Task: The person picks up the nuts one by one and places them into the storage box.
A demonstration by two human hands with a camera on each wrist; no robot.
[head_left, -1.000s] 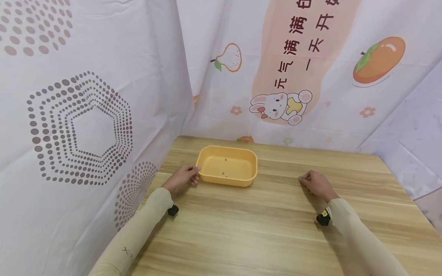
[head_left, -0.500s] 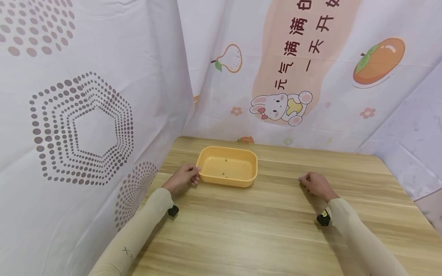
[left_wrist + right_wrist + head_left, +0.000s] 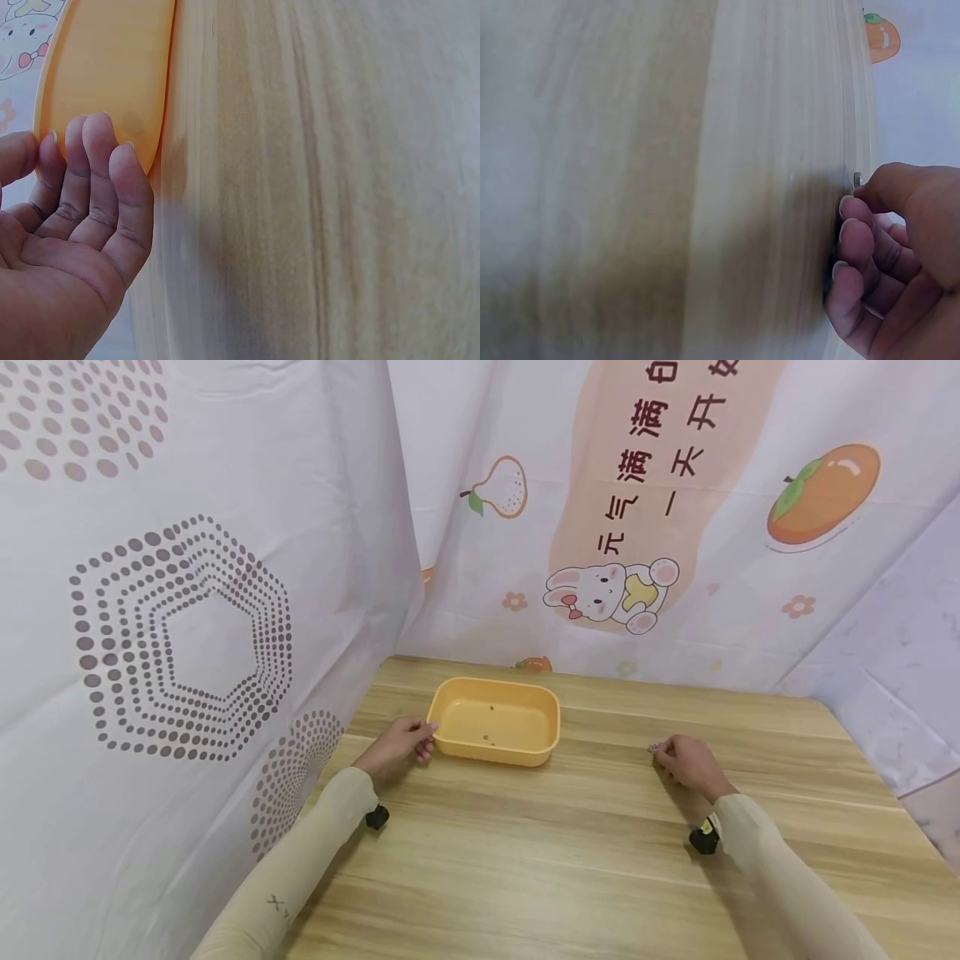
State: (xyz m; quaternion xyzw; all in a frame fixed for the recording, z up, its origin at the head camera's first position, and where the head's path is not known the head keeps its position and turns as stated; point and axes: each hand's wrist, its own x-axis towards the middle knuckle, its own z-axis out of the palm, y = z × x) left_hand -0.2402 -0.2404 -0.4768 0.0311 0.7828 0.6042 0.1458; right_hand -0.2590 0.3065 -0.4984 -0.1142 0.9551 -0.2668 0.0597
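A yellow-orange rectangular plastic basin (image 3: pixel 539 743) sits on the wooden table, with a few small dark bits (image 3: pixel 491 708) on its floor. My left hand (image 3: pixel 397 748) pinches the basin's left rim between thumb and index finger; in the left wrist view its other fingers (image 3: pixel 127 176) curl against the outer wall. Well to the right, my right hand (image 3: pixel 690 762) is low over the tabletop with fingers curled. Its thumb and index tip pinch a small silvery metal piece (image 3: pixel 857 178), mostly hidden by the fingers; I cannot tell its exact kind.
The wood-grain table (image 3: pixel 525 860) reaches back to a printed white curtain (image 3: pixel 480 568), and another patterned curtain (image 3: pixel 217 652) closes in on the left. Black wrist cameras (image 3: pixel 377 817) hang under both cuffs.
The basin and left hand stay in place. The right hand barely shifts, and slightly more of the silvery piece shows at its fingertips.
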